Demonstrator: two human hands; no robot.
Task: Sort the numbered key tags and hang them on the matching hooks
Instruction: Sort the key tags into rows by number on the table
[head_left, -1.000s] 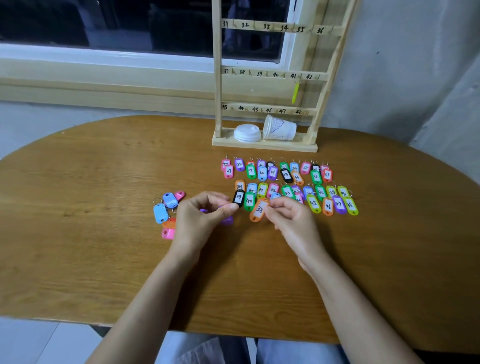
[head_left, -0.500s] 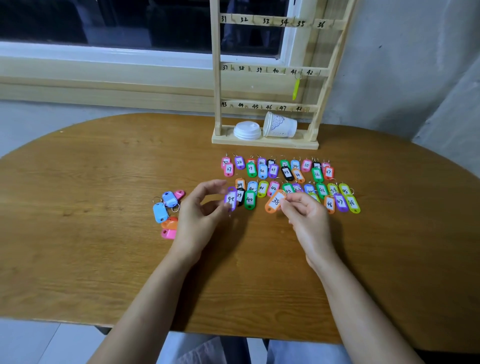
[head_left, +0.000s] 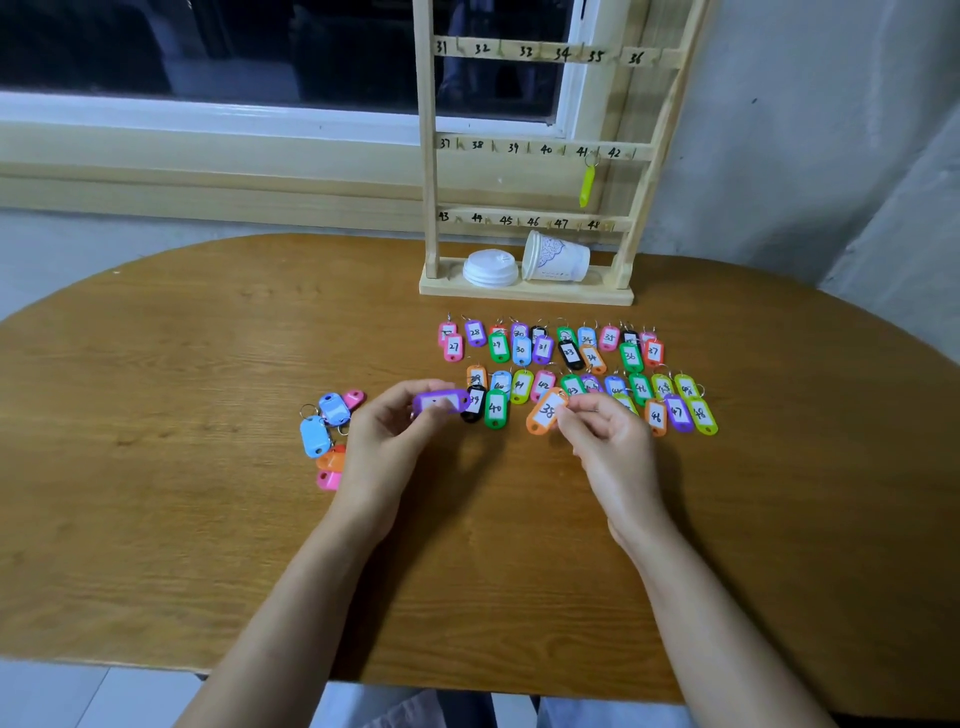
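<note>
My left hand (head_left: 387, 441) pinches a purple key tag (head_left: 441, 401) and holds it level just above the table. My right hand (head_left: 608, 441) pinches the ring end of an orange tag numbered 38 (head_left: 545, 410). Beyond both hands, several coloured numbered tags (head_left: 561, 364) lie in two rows on the wooden table (head_left: 208, 364). A wooden hook rack (head_left: 535, 148) with numbers 31 to 48 stands at the back. One yellow-green tag (head_left: 587, 184) hangs on hook 41.
A small pile of blue, pink and orange tags (head_left: 327, 436) lies left of my left hand. On the rack's base sit a white lid (head_left: 491, 267) and a tipped paper cup (head_left: 558, 260). A window sill runs behind the table.
My left hand has lifted the purple tag and turned it sideways. My right hand has picked the orange 38 tag up off the table and moved it right.
</note>
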